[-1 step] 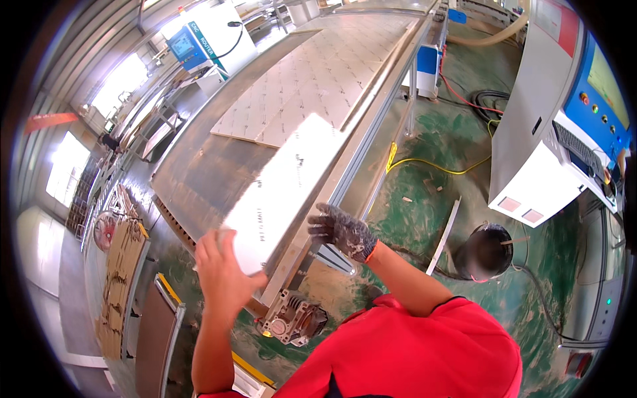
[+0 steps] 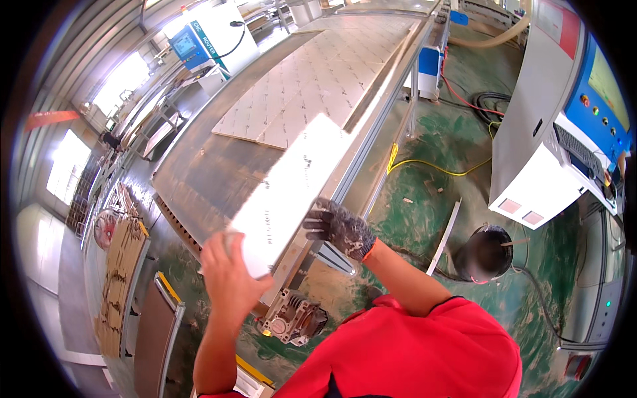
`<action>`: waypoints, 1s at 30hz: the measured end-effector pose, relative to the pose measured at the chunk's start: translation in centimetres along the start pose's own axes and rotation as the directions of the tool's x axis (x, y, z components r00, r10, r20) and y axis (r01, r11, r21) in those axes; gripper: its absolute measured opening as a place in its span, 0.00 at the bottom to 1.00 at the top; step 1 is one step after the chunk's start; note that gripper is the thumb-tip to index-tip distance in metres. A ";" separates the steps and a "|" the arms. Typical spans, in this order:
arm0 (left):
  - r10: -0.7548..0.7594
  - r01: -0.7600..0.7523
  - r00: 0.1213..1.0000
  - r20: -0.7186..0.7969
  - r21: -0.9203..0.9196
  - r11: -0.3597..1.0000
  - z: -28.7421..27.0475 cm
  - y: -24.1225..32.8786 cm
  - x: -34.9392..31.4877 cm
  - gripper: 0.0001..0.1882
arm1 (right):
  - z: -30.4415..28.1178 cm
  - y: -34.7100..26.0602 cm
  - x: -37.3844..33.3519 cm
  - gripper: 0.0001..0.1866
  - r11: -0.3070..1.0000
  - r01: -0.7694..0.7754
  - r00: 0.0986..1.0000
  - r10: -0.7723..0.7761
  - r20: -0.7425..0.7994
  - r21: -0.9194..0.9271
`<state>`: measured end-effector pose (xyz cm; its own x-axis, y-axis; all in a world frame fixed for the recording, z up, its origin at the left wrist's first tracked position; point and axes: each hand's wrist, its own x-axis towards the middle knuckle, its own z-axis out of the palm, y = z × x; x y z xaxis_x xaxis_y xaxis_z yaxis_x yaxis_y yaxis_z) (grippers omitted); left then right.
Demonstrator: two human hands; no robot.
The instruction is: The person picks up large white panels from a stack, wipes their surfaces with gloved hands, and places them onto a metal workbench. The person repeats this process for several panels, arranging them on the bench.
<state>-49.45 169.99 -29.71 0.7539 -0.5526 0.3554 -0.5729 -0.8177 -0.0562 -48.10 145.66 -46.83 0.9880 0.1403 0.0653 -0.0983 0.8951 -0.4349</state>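
A long white panel [image 2: 285, 199] with faint dark print lies along the right side of the flat machine table [image 2: 199, 179]. My bare left hand [image 2: 229, 272] grips its near end, fingers over the left corner and thumb at the near edge. My right hand [image 2: 340, 229], in a dark dusty glove, is beside the panel's right edge at the table rail [image 2: 361, 159]. Its fingers are apart and point left; whether their tips touch the panel I cannot tell. Beyond the panel, a large pale printed sheet [image 2: 305, 86] lies on the table.
A motor-like metal unit [image 2: 294, 318] sits below the table's near corner. To the right stand a black bucket [image 2: 488, 255] and a white control cabinet [image 2: 537, 146]. A yellow cable [image 2: 444, 171] and a thin strip [image 2: 444, 235] lie on the green floor. Boards [image 2: 156, 338] lean at left.
The white panel's near end and my left hand have shifted slightly to the right. My gloved right hand has moved a little left, toward the panel's edge.
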 end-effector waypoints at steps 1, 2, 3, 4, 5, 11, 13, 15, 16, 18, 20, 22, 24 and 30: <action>0.015 -0.014 0.999 -0.033 0.034 0.999 0.5 0.9 -1.1 0.42 | 2.5 -0.2 0.6 0.21 0.998 -0.006 0.998 0.010 -0.061 0.066; 0.009 -0.007 0.999 -0.031 0.058 0.998 0.6 1.8 -2.4 0.44 | 4.6 -0.2 1.1 0.23 0.990 -0.011 0.993 0.027 -0.111 0.138; 0.031 -0.026 0.998 -0.048 0.094 0.995 1.4 2.4 -3.1 0.44 | 4.8 0.1 1.4 0.25 0.953 -0.025 0.982 0.081 -0.173 0.303; 0.055 -0.046 0.996 -0.064 0.130 0.990 2.3 2.8 -3.9 0.44 | 5.0 0.7 1.4 0.25 0.958 -0.012 0.967 0.083 -0.239 0.285; 0.058 -0.048 0.996 -0.070 0.144 0.988 3.0 3.0 -5.3 0.43 | 5.5 1.9 1.3 0.25 0.962 -0.010 0.950 0.094 -0.296 0.273; 0.060 -0.048 0.995 -0.081 0.144 0.988 4.5 3.0 -8.4 0.41 | 5.6 3.6 0.6 0.25 0.955 0.008 0.940 0.094 -0.327 0.297; -0.004 0.008 0.995 -0.098 0.040 0.999 3.9 3.1 -8.5 0.40 | 4.3 4.3 0.6 0.23 0.951 0.047 0.958 0.044 -0.284 0.306; -0.058 0.052 0.995 -0.081 -0.074 0.996 3.4 2.7 -8.8 0.40 | 3.9 4.5 0.0 0.21 0.935 0.077 0.974 0.004 -0.226 0.347; -0.079 0.071 0.995 -0.058 -0.136 0.988 3.2 2.4 -9.0 0.40 | 4.3 4.4 -0.5 0.21 0.932 0.047 0.975 0.036 -0.220 0.360; -0.112 0.100 0.993 -0.031 -0.254 0.962 3.1 1.9 -9.5 0.40 | 4.8 4.2 -1.1 0.21 0.938 0.004 0.977 0.069 -0.201 0.346; -0.137 0.118 0.990 -0.026 -0.367 0.923 3.5 1.5 -10.1 0.39 | 6.1 4.4 -1.2 0.20 0.982 0.182 0.953 -0.164 -0.257 0.051; -0.152 0.121 0.987 -0.041 -0.426 0.897 3.5 1.4 -10.2 0.39 | 6.9 4.5 -1.4 0.21 0.955 0.267 0.921 -0.292 -0.259 -0.128; -0.172 0.128 0.984 -0.051 -0.472 0.872 3.5 1.4 -10.0 0.40 | 7.6 3.4 -0.8 0.21 0.942 0.279 0.916 -0.319 -0.243 -0.187; -0.215 0.184 0.977 0.011 -0.558 0.809 7.3 1.3 -9.8 0.41 | 4.1 3.7 -0.4 0.22 0.918 0.284 0.858 -0.372 -0.354 -0.278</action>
<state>-55.23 173.14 -40.02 0.8629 -0.3661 0.3485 -0.5041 -0.6732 0.5409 -49.32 150.69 -44.76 0.9264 -0.3629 -0.1001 0.2232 0.7437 -0.6302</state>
